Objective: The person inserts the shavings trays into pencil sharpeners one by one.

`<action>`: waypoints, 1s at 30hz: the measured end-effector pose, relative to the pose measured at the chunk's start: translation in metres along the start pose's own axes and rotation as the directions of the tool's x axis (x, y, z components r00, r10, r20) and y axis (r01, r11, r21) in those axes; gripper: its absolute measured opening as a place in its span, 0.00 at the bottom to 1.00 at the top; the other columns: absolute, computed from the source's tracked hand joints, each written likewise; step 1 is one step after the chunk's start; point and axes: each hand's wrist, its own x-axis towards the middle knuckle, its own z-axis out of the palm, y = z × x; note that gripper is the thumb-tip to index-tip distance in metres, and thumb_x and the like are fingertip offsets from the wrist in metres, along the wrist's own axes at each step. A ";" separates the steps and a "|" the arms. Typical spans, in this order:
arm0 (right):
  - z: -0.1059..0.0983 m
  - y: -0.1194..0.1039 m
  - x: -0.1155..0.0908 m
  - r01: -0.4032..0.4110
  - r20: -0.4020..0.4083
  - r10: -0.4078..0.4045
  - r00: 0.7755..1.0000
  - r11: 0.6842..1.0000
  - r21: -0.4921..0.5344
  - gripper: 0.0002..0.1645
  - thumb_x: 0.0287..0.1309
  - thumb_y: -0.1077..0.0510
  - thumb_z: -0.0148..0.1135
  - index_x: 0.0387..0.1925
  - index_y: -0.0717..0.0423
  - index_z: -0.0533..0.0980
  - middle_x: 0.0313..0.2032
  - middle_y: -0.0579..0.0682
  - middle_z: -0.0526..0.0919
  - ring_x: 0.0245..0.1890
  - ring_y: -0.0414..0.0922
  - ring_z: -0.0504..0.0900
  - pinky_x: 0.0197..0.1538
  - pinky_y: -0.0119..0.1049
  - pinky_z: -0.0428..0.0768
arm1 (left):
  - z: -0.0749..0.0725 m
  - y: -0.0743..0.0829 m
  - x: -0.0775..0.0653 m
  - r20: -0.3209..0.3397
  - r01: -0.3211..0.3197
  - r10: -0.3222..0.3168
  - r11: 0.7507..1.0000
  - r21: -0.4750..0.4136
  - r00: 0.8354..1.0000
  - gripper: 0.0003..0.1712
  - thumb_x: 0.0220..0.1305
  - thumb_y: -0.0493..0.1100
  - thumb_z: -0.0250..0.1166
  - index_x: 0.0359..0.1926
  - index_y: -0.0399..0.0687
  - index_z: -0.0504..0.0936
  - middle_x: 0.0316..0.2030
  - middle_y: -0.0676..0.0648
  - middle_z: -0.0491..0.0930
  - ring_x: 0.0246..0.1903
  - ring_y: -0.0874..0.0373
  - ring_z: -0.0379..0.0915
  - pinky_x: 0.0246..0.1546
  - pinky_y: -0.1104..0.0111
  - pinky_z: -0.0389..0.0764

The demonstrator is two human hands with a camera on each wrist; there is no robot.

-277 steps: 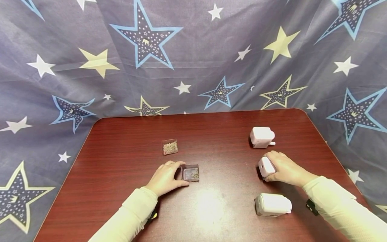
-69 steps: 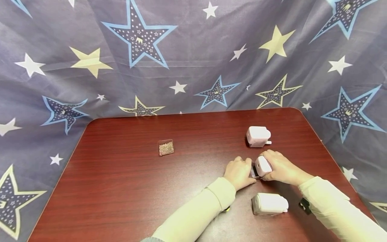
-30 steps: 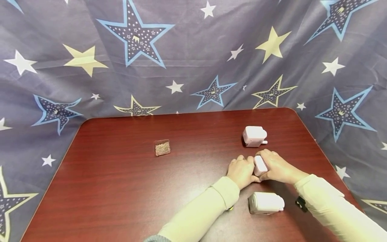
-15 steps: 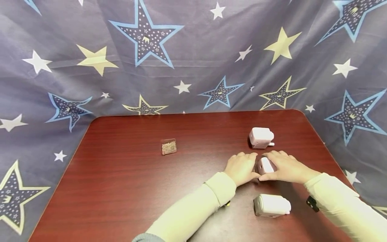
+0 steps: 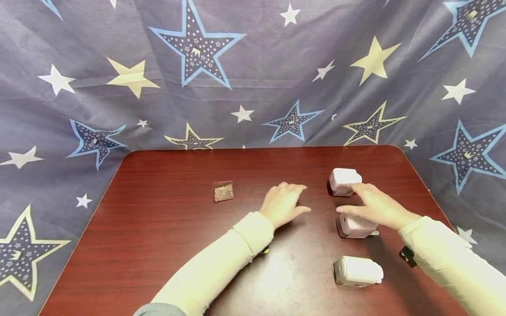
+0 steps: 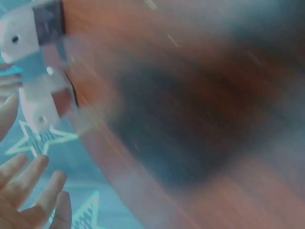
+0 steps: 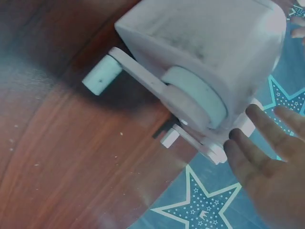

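Observation:
My left hand (image 5: 281, 204) is over the middle of the table, fingers outstretched and holding nothing. My right hand (image 5: 375, 208) hovers with spread fingers and thumb over the pink crank pencil sharpener (image 5: 357, 229) in the middle of the row; whether it touches is unclear. The right wrist view shows that sharpener's body (image 7: 205, 43) close up, with its crank handle (image 7: 102, 75) beside the fingers. A second pink sharpener (image 5: 343, 180) sits behind it, partly covered by my fingertips. In the left wrist view, two sharpeners show at the left edge, blurred.
A whitish sharpener (image 5: 359, 270) lies nearer the front on the right. Left of centre sits a small clear drawer (image 5: 223, 192) with shavings in it. Starry cloth (image 5: 253, 79) hangs behind the reddish-brown table (image 5: 158, 228).
My left hand carried the other clear drawer from mid-table to the middle sharpener, where it no longer shows separately. Both hands then let go; the left drew back leftward, the right lifted.

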 end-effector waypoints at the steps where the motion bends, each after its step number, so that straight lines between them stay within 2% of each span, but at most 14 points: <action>1: -0.001 0.000 0.002 -0.005 -0.010 0.005 1.000 1.000 -0.002 0.35 0.57 0.38 0.68 0.55 0.60 0.76 0.49 0.55 0.83 0.51 0.53 0.80 0.55 0.52 0.76 | -0.002 -0.007 -0.002 0.000 0.007 -0.007 1.000 0.001 1.000 0.35 0.61 0.66 0.64 0.65 0.56 0.75 0.58 0.54 0.81 0.53 0.55 0.76 0.49 0.63 0.78; 5: -0.004 -0.001 0.007 -0.016 -0.038 0.016 0.999 1.000 0.003 0.39 0.56 0.41 0.70 0.57 0.66 0.74 0.49 0.60 0.83 0.52 0.57 0.79 0.55 0.54 0.75 | -0.011 -0.034 -0.009 -0.016 0.035 -0.035 0.999 -0.001 0.999 0.35 0.60 0.64 0.66 0.64 0.54 0.75 0.58 0.51 0.81 0.53 0.52 0.76 0.51 0.59 0.77; 10: -0.008 0.000 0.013 -0.044 -0.045 0.044 0.998 0.999 0.017 0.41 0.55 0.41 0.71 0.60 0.66 0.72 0.50 0.62 0.82 0.53 0.61 0.76 0.55 0.58 0.72 | -0.021 -0.070 -0.020 -0.039 0.071 -0.070 0.997 0.022 0.997 0.36 0.61 0.64 0.66 0.64 0.51 0.75 0.58 0.49 0.81 0.54 0.49 0.76 0.51 0.56 0.77; 13: -0.009 0.001 0.017 -0.055 -0.042 0.056 0.998 0.998 0.030 0.42 0.55 0.41 0.71 0.61 0.64 0.71 0.49 0.62 0.83 0.53 0.60 0.76 0.54 0.58 0.72 | -0.026 -0.093 -0.030 -0.051 0.125 -0.124 0.992 0.029 0.991 0.37 0.60 0.65 0.66 0.65 0.52 0.75 0.59 0.48 0.80 0.56 0.48 0.75 0.52 0.54 0.76; 18: -0.010 0.003 0.026 -0.052 -0.057 0.053 0.997 0.998 0.027 0.44 0.53 0.41 0.72 0.64 0.62 0.70 0.50 0.63 0.82 0.53 0.60 0.75 0.55 0.57 0.71 | -0.027 -0.128 -0.052 -0.069 0.238 -0.237 0.971 0.000 0.969 0.40 0.56 0.63 0.70 0.65 0.49 0.75 0.60 0.47 0.79 0.58 0.44 0.72 0.53 0.51 0.73; 24: -0.011 0.008 0.032 -0.082 -0.069 0.085 0.994 0.996 0.040 0.48 0.50 0.41 0.75 0.64 0.65 0.68 0.57 0.66 0.76 0.60 0.66 0.68 0.60 0.61 0.66 | -0.021 -0.154 -0.076 -0.081 0.312 -0.312 0.950 -0.014 0.947 0.45 0.52 0.63 0.72 0.66 0.46 0.72 0.62 0.44 0.76 0.60 0.42 0.69 0.52 0.48 0.71; 30: -0.011 0.012 0.036 -0.117 -0.061 0.120 0.991 0.992 0.042 0.51 0.48 0.43 0.76 0.66 0.66 0.65 0.62 0.68 0.72 0.63 0.69 0.63 0.63 0.64 0.63 | -0.016 -0.171 -0.090 -0.069 0.381 -0.382 0.924 -0.015 0.922 0.49 0.50 0.65 0.73 0.67 0.45 0.70 0.62 0.42 0.75 0.59 0.41 0.69 0.51 0.46 0.70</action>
